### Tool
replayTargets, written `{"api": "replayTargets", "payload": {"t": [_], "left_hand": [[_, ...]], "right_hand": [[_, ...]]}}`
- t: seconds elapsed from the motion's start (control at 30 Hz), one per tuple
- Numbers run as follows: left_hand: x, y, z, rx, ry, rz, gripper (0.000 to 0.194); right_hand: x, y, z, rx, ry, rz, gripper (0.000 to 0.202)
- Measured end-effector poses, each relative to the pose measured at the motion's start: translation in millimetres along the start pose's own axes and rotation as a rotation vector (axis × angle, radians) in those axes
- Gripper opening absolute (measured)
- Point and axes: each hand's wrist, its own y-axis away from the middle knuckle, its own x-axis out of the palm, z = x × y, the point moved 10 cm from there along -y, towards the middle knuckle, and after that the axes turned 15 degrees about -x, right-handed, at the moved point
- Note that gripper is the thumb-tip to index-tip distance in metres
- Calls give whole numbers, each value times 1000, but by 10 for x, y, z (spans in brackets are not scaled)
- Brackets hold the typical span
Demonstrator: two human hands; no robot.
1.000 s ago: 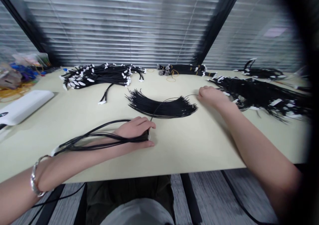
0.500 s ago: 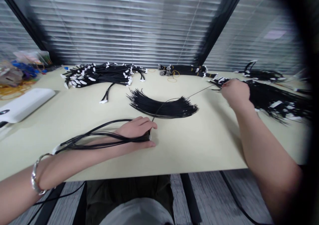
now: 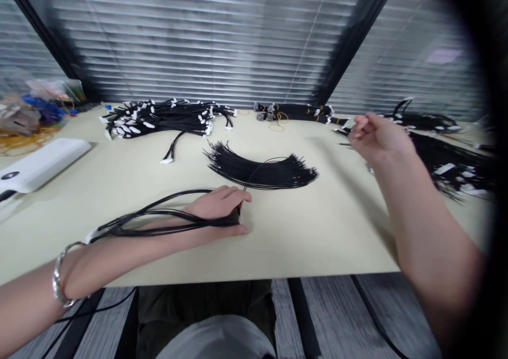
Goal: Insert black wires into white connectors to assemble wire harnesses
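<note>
The surface point(image 3: 301, 237) before you carries these things. The cable heap point(image 3: 452, 155) lies to the right of the wire fan point(image 3: 273, 178), and this fan is spread in a curve, probably so the wires remain separable. In front of the fan, toward its left, is the cable harness point(image 3: 216, 222). Your left hand point(image 3: 217, 203) grips it between thumb and fingers near its white connector point(image 3: 240, 218), seemingly for steadiness. Right of the fan, your right hand point(image 3: 383, 136) is raised, fingers curled; I cannot tell whether they pinch something.
</note>
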Motion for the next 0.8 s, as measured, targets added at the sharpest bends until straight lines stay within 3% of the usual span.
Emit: {"api": "replayTargets", "payload": {"t": [0.07, 0.13, 0.23, 0.33, 0.43, 0.5, 0.67, 0.8], "left_hand": [[-34, 17, 37, -57, 53, 1, 50], [-52, 23, 63, -97, 86, -2, 52], [-53, 9, 66, -123, 116, -1, 54], [-58, -8, 63, -147, 143, 0, 53], [-73, -5, 74, -171, 165, -3, 51], [-86, 3, 67, -151, 182, -19, 51], [-54, -9, 120, -101, 209, -67, 54], [-57, -17, 120, -54, 216, -109, 54]], "right_hand": [[419, 271, 40, 59, -113, 129, 9], [955, 669, 170, 108, -319, 361, 9], [1452, 1262, 467, 21, -334, 584, 14], [1829, 1898, 567, 50, -256, 894, 16], [2011, 2389, 537, 119, -210, 1146, 19], [2045, 2544, 497, 129, -177, 1218, 19], [2043, 2575, 484, -45, -24, 1264, 15], [2020, 2521, 532, -148, 22, 1231, 15]]}}
